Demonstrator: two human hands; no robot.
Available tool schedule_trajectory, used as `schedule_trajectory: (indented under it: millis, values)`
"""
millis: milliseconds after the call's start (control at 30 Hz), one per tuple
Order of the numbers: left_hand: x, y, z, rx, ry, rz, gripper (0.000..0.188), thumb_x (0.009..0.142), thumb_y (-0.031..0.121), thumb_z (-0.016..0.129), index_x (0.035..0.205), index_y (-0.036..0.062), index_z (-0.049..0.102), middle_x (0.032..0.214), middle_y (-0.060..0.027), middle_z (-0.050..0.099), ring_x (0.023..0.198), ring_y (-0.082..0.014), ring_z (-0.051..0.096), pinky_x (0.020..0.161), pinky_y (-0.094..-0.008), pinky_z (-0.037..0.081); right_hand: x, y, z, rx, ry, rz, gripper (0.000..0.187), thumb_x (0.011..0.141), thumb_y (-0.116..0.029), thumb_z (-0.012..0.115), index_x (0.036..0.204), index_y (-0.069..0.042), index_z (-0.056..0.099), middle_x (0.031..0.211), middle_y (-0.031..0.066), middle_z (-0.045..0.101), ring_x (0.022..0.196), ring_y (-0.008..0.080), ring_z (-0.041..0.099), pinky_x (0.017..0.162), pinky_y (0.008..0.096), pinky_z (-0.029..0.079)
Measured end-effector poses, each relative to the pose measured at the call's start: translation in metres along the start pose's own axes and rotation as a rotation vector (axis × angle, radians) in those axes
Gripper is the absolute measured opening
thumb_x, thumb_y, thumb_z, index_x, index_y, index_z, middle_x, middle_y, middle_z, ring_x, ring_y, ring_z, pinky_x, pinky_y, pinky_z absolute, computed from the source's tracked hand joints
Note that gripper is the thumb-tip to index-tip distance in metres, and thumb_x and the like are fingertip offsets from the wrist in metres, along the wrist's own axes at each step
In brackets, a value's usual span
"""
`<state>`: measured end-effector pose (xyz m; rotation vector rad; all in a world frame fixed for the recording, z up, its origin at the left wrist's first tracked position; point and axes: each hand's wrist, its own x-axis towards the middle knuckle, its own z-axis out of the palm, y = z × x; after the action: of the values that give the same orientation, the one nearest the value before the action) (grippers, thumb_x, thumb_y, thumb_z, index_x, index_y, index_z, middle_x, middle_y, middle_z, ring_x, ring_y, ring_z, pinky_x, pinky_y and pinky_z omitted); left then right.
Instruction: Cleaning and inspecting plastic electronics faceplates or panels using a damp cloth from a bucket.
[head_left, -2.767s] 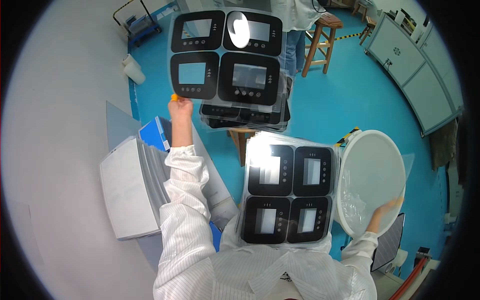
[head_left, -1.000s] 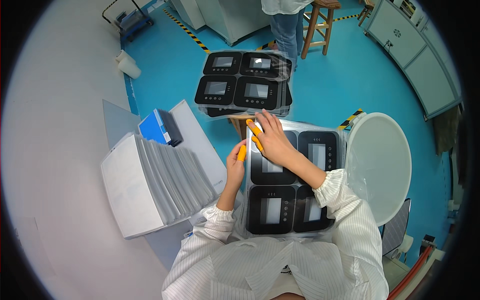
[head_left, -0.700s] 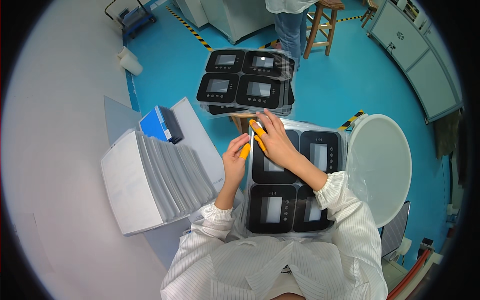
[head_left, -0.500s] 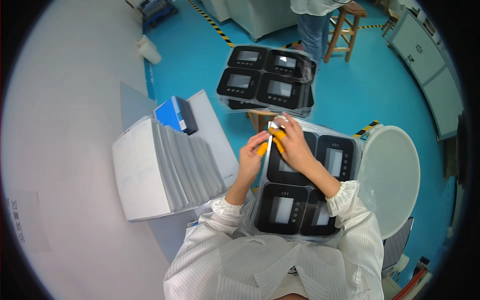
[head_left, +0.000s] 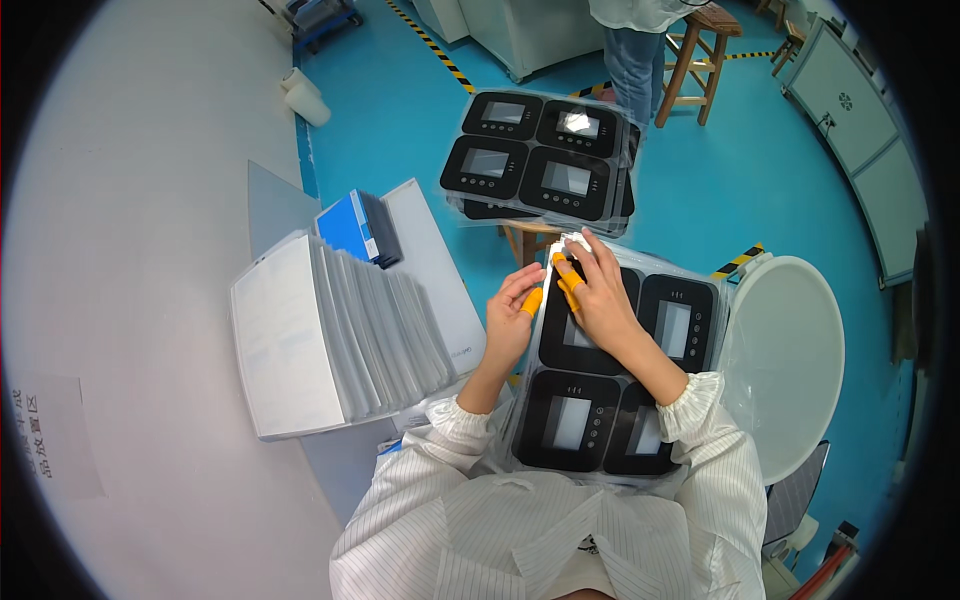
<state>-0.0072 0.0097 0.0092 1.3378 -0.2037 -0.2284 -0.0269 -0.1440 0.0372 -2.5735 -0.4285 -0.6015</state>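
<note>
In front of me lies a stack of clear plastic-covered panel sheets (head_left: 627,378), each printed with several black rounded panels that have grey windows and small round icons. My right hand (head_left: 602,305) rests over the sheet's far left corner, fingers spread. Two of its fingers wear yellow finger cots. Just left of the sheet's edge, my left hand (head_left: 511,318) is open, fingers stretched toward the corner and a yellow cot on the thumb. A shiny white strip (head_left: 551,268) shows at that corner between the hands. Whether any fingertip grips it is hidden.
A second pile of panel sheets (head_left: 528,205) lies beyond on a wooden stool (head_left: 524,240). Left stand a thick stack of white sheets (head_left: 290,345) and a blue box (head_left: 345,232). A round whitish bin (head_left: 790,370) is at right. Another person (head_left: 632,70) stands at the back.
My right hand's fingers have spread a little over the sheet's corner. My left hand stays beside the edge. The whole view has shifted slightly.
</note>
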Motion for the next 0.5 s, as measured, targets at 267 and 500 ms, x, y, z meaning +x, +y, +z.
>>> schedule_trajectory:
  millis: [267,500]
  values:
    - [-0.002,0.001,0.002,0.048,-0.020,0.068,0.050,0.059,-0.020,0.032,0.100,-0.0049,0.057,0.115,-0.0131,0.047,0.109,-0.0191,0.046,0.090,-0.0262,0.038,0.019,0.010,-0.003,0.150,0.173,0.003,0.017,0.064,0.000,0.064,0.080,0.003,0.058,0.109,0.0123,0.050,0.114,0.0326,0.040,0.092,0.0409,0.037]
    - [0.003,0.005,-0.015,0.067,0.014,0.005,0.024,0.089,0.015,0.047,0.107,0.0011,0.053,0.093,-0.0067,0.061,0.075,-0.0107,0.058,0.066,-0.0204,0.042,-0.018,0.000,-0.020,0.204,0.006,-0.091,0.019,0.063,0.004,0.062,0.079,0.004,0.051,0.119,0.0175,0.041,0.120,0.0384,0.031,0.095,0.0452,0.032]
